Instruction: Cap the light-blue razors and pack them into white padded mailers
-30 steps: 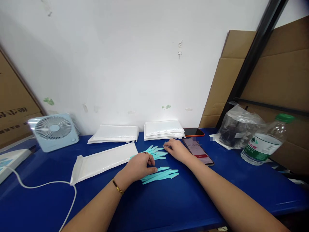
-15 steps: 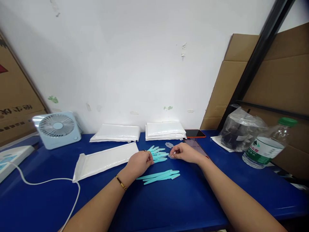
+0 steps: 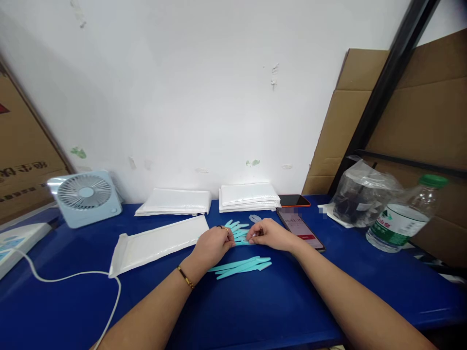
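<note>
My left hand (image 3: 216,241) is closed on a bunch of teal eyebrow razors (image 3: 239,226), which fan out to the right from its fingers. My right hand (image 3: 268,234) pinches at the tip end of the fanned razors. Its fingertips mostly hide what they hold; a bit of clear plastic cap shows there. Just behind my right fingers, small translucent plastic caps (image 3: 254,218) lie on the table. A second group of teal eyebrow razors (image 3: 244,267) rests loosely on the tabletop in front of both hands.
White padded envelopes are stacked at the wall, left (image 3: 175,200) and right (image 3: 249,197), with a single padded envelope (image 3: 160,243) nearer. Phones (image 3: 301,228) lie right of my hands. A fan (image 3: 87,197) and white cable (image 3: 73,275) are left; a water bottle (image 3: 401,223) is right.
My right hand has moved left, bringing its fingertips from beside the razor tips up against them. More of the phone behind the right wrist shows. The left hand has barely shifted.
</note>
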{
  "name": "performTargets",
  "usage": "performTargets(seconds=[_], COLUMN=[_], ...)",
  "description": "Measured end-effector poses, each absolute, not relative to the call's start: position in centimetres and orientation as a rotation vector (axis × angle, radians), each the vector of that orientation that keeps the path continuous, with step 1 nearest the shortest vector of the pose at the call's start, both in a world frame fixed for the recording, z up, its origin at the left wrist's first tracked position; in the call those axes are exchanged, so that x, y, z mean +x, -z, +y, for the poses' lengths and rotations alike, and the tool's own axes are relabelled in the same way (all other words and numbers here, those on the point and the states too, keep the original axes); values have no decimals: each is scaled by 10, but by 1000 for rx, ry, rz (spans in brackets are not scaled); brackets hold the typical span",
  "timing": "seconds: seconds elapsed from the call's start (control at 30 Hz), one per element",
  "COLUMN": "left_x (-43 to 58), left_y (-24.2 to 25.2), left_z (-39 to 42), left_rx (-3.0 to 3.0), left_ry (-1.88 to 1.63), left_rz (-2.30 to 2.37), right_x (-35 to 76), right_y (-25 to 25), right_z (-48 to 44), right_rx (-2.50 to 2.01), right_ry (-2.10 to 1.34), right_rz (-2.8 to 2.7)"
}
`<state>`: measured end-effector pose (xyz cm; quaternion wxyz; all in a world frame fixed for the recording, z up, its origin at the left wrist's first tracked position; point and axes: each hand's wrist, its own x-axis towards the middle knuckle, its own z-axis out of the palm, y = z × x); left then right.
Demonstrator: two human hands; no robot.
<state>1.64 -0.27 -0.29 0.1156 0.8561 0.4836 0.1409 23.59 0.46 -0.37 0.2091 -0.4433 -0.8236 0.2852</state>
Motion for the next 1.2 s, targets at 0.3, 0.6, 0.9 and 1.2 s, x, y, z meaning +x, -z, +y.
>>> performTargets(seconds=[0.3,0.6,0.9,1.2], left_x=[15,17,7,3], left_y=[-12,-8,-4,-1], left_z=[-18,-21,-5,-2], left_rx=[2448,2341,2269,2254], left_ry=[-413,-189,-377,-391], left_rz=[1258,1141,1337,1349], right_x=[265,242,263,279], right_y=[5,16,6,-2], right_z=[23,32,23,16], right_rx=[-1549,-1582,-1633,-1513], right_ry=[-257,20,-601,-990], right_rz=[-2024,-2191,-2246,-2186])
